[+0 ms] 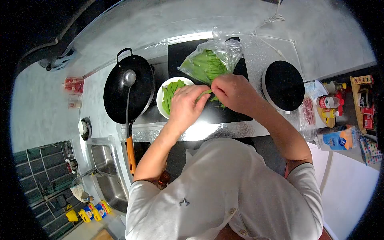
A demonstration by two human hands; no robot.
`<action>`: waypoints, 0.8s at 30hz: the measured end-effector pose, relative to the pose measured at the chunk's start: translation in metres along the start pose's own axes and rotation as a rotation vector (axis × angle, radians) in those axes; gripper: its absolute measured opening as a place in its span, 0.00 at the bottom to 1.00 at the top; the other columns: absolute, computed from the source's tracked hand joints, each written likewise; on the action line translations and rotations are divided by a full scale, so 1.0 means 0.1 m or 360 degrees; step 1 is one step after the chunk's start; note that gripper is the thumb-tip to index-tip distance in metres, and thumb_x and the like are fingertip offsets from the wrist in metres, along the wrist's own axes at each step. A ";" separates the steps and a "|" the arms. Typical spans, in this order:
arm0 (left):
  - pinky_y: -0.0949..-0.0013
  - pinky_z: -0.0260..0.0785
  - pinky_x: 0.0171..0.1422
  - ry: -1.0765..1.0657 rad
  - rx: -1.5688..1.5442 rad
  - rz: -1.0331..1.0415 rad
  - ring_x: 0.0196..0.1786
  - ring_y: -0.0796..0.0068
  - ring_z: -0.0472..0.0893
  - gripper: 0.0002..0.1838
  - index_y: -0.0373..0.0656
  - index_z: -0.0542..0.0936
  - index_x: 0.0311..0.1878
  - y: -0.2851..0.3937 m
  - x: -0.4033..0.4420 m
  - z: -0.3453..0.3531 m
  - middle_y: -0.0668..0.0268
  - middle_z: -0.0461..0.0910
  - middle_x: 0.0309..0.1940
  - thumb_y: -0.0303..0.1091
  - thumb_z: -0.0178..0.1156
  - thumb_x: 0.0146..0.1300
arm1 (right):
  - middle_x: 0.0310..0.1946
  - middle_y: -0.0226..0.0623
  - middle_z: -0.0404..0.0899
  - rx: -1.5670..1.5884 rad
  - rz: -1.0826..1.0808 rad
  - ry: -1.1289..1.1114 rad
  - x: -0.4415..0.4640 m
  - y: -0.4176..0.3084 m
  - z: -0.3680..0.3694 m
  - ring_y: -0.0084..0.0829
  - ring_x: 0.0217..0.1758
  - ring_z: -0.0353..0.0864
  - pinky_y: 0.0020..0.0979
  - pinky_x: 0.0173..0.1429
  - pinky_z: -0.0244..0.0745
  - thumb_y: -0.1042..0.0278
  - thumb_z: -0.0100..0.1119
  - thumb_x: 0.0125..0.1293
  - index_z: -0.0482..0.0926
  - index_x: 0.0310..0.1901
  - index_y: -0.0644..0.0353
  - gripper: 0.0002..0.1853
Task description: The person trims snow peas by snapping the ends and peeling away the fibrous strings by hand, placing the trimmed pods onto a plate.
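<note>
A flat green bean pod stretches between my two hands over the dark board. My left hand pinches one end with thumb and forefinger. At the other end, the fingertips of my right hand are closed on it. Just left of my left hand, partly covered by it, is a white bowl with green pods inside. Behind my hands lies a clear plastic bag full of flat green beans. A few thin green scraps rest on the board beneath my right hand.
A black wok with a ladle in it stands left; the ladle's orange handle sticks out over the counter edge. A round black hotplate is on the right, near bottles. The sink lies lower left.
</note>
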State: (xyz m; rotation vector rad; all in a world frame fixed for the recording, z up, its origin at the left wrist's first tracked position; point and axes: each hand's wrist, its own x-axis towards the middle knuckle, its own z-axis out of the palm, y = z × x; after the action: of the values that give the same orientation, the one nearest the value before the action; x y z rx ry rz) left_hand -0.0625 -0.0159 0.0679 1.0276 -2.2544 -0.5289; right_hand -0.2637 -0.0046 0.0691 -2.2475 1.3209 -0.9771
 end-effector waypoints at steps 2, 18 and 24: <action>0.56 0.73 0.46 0.0057 -0.0074 0.0015 0.39 0.52 0.83 0.06 0.40 0.83 0.39 0.01 0.01 0.01 0.57 0.84 0.34 0.31 0.66 0.61 | 0.24 0.44 0.78 0.0033 -0.0004 -0.0009 -0.01 0.00 0.04 0.49 0.31 0.81 0.47 0.36 0.75 0.68 0.58 0.62 0.76 0.29 0.59 0.06; 0.60 0.70 0.41 0.0255 0.0102 0.0253 0.36 0.62 0.82 0.03 0.42 0.82 0.33 0.07 -0.03 0.10 0.64 0.82 0.31 0.30 0.65 0.58 | 0.24 0.40 0.83 0.0633 0.0763 0.0203 -0.19 -0.23 0.18 0.31 0.25 0.82 0.34 0.32 0.77 0.68 0.60 0.62 0.83 0.34 0.62 0.07; 0.65 0.74 0.45 0.0373 -0.0134 0.0050 0.38 0.63 0.84 0.03 0.37 0.82 0.35 0.08 -0.05 0.12 0.60 0.85 0.34 0.26 0.63 0.64 | 0.26 0.32 0.83 0.1270 0.1094 0.0300 -0.16 -0.23 0.21 0.21 0.26 0.78 0.28 0.32 0.75 0.67 0.63 0.63 0.83 0.37 0.63 0.07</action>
State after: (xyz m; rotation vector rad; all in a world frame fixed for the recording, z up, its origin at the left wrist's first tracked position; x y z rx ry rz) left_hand -0.0724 -0.0058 0.0621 0.9576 -2.0220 -0.4601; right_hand -0.2396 0.0203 0.0620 -1.0325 1.3065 -1.1664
